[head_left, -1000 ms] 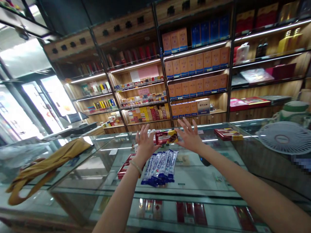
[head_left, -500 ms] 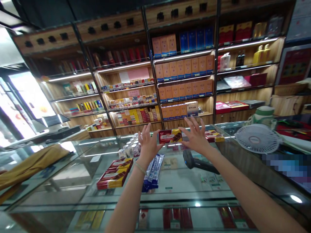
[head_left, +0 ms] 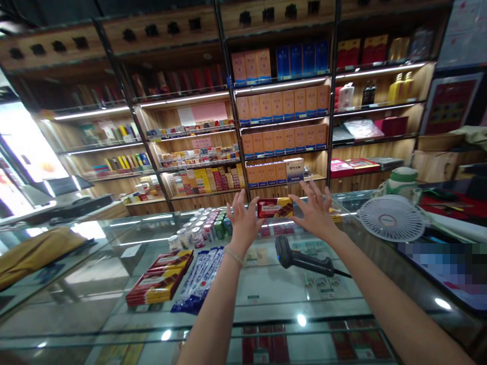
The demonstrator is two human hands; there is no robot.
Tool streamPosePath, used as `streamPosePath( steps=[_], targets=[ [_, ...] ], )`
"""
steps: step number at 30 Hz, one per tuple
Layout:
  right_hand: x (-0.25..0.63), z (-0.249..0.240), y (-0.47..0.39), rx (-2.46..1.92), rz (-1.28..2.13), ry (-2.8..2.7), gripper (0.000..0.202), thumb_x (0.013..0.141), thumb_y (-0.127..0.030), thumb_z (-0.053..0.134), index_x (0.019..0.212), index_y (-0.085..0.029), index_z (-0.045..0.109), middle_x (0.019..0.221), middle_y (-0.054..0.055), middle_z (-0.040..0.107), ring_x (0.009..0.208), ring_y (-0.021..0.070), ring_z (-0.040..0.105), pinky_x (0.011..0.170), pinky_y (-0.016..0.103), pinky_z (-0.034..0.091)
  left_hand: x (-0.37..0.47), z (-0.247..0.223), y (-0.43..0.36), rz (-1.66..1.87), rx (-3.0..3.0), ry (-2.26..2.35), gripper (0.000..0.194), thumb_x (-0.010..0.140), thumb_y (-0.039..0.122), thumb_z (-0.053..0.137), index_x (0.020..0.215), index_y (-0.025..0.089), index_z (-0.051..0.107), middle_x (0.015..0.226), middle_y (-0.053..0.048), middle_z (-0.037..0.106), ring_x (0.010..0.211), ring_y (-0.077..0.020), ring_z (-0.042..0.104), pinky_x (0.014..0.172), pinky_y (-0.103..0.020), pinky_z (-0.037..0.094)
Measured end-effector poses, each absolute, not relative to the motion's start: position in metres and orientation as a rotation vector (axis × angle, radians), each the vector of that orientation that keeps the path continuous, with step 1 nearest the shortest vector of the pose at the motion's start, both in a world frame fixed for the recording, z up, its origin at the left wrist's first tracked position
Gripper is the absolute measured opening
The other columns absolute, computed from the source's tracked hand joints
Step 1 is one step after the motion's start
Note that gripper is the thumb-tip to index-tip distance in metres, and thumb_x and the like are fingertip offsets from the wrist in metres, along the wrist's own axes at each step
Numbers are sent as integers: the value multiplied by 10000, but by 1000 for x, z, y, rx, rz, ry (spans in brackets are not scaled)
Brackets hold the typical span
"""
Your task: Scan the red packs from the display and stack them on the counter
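A red and yellow packet (head_left: 275, 208) is held level above the far part of the glass counter, its printed face towards me. My left hand (head_left: 243, 220) pinches its left end between thumb and fingers, and my right hand (head_left: 314, 213) pinches its right end; the other fingers of both hands are raised. Below the hands a black handheld scanner (head_left: 304, 257) lies on the glass. Left of my left forearm are blue and white sachets (head_left: 200, 279), and beside them stacks of similar red and yellow packets (head_left: 160, 279).
Small jars (head_left: 198, 235) stand in rows behind the packets. A white fan (head_left: 391, 219) and a green and white container (head_left: 403, 180) are at the right. A brown cloth (head_left: 41, 253) lies far left. Lit shelves with boxes (head_left: 283, 104) line the wall.
Both hands and the held packet have shifted right over the counter. The view has turned slightly, and more of the sachets, jars and scanner now shows.
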State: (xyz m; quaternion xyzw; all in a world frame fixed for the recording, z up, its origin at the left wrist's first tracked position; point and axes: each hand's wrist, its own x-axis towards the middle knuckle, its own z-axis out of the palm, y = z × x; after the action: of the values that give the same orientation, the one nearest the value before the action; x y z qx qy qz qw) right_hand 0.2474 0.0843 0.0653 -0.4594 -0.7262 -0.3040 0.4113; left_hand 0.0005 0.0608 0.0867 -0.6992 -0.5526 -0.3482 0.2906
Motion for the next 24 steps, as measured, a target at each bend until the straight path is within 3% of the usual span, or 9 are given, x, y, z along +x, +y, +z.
streamPosePath(
  steps=[9,18,22,24],
  targets=[
    [252,39,93,-1162,-759,-1840,617,812,-462,783,1377,-287,607,1648,145,311,1517,362,244,1222,647,72,4,55,72,-959,-1889,-1486,716,767,392,844,1423,276,583,1618,-222,373,1525,-385,321,1219,-639,215],
    [253,37,83,-1124,-747,-1872,632,804,-488,767,1371,-265,599,1645,160,312,1512,390,255,1217,665,71,6,54,63,-889,-1906,-1458,737,763,346,836,1441,236,568,1623,-230,384,1521,-403,326,1217,-665,188],
    [250,45,73,-1051,-800,-1849,637,824,-524,732,1376,-245,577,1632,170,325,1507,385,263,1227,655,66,11,59,54,-855,-1881,-1447,823,767,352,824,1506,194,498,1635,-239,363,1534,-409,295,1235,-666,127],
    [247,47,69,-1022,-825,-1838,622,838,-528,712,1368,-234,572,1618,174,345,1505,380,266,1231,650,61,14,61,49,-850,-1876,-1422,881,762,381,832,1543,228,455,1647,-226,346,1539,-417,278,1233,-676,109]
  ],
)
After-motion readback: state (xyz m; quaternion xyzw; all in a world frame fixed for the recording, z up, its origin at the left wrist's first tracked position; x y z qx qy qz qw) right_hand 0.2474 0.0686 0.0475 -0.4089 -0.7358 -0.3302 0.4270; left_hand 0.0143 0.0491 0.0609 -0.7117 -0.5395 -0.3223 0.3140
